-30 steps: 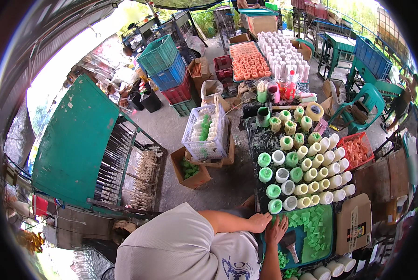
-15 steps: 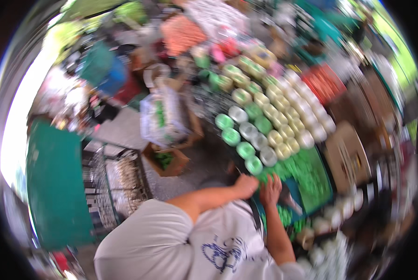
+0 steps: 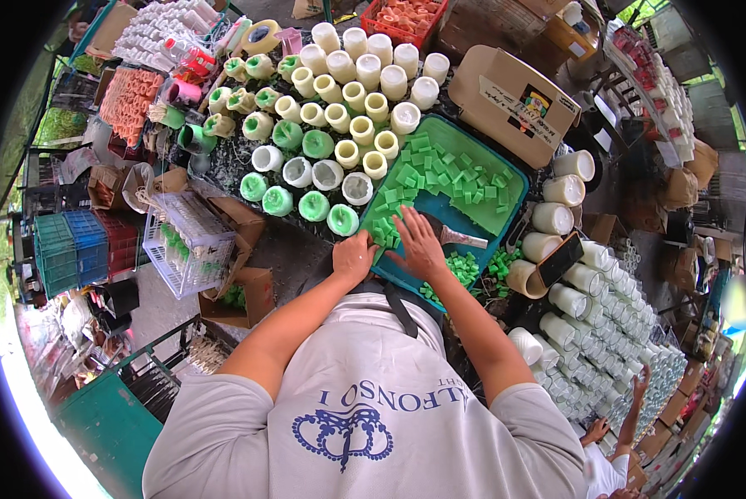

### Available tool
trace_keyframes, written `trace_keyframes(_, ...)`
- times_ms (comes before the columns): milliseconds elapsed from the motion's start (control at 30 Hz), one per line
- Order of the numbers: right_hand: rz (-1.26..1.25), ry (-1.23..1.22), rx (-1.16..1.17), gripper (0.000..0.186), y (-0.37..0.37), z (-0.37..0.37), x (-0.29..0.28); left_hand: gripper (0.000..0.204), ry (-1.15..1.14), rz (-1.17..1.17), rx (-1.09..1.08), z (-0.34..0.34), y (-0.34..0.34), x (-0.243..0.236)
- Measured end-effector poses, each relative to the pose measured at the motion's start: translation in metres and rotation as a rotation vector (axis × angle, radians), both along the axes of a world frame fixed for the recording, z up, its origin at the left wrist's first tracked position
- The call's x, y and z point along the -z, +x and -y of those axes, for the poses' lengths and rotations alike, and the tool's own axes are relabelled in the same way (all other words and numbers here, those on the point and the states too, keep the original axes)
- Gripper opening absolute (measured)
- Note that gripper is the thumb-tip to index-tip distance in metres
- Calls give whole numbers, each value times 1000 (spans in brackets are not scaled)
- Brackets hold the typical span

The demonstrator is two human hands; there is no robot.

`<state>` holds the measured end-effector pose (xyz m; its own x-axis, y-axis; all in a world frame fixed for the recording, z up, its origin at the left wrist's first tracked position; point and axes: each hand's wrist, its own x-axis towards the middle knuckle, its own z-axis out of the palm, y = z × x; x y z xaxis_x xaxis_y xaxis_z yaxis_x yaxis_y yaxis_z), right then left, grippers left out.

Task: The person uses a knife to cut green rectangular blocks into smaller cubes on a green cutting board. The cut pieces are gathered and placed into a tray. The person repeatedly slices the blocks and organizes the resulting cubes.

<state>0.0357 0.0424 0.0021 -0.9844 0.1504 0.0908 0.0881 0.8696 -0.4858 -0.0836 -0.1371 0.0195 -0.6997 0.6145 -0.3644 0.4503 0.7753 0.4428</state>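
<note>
the right hand [image 3: 420, 247] lies palm down over the left part of the teal tray [image 3: 524, 190], fingers loosely spread. the left hand [image 3: 354, 256] is curled at the tray's left edge, fingertips by the green bits there; from here i cannot tell if it pinches one. the green squares [image 3: 439, 175] lie loose from the tray's far edge down its left side. a brush [image 3: 464, 239] rests in the tray just right of the right hand, and smaller green chips [image 3: 463, 268] are heaped toward the near edge. more chips sit just outside the tray's right edge.

i'd judge the work partway: the squares are already separate pieces and some of the tray floor is bare, but plenty of squares remain.

past the left edge stand green-filled cups [image 3: 314, 205], with cream cups [image 3: 361, 130] behind; a cardboard box [image 3: 514, 104] sits beyond the far right corner.
</note>
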Motion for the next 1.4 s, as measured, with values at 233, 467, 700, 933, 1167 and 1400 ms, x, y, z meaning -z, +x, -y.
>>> trace_keyframes(233, -38, 9, -72, 81, -30, 17, 25, 18, 86, -6, -52, 17, 5, -4)
trace_keyframes(467, -107, 91, -77, 41, -62, 6, 46, 17, 10, 12, -56, 27, -1, -9)
trace_keyframes(700, -34, 135, -103, 38, -80, -27, 36, 15, 29, 92, -53, 30, -5, -5)
trace_keyframes(933, -131, 233, -74, 37, -86, -27, 37, 14, 66, 81, -33, 21, -1, -7)
trace_keyframes(1167, -99, 343, 11, 30, -90, -54, 40, 14, 69, 105, -28, 15, 1, -10)
trace_keyframes(1400, -151, 383, 113, 25, -78, -80, 49, 16, 72, 89, -18, 20, -2, -3)
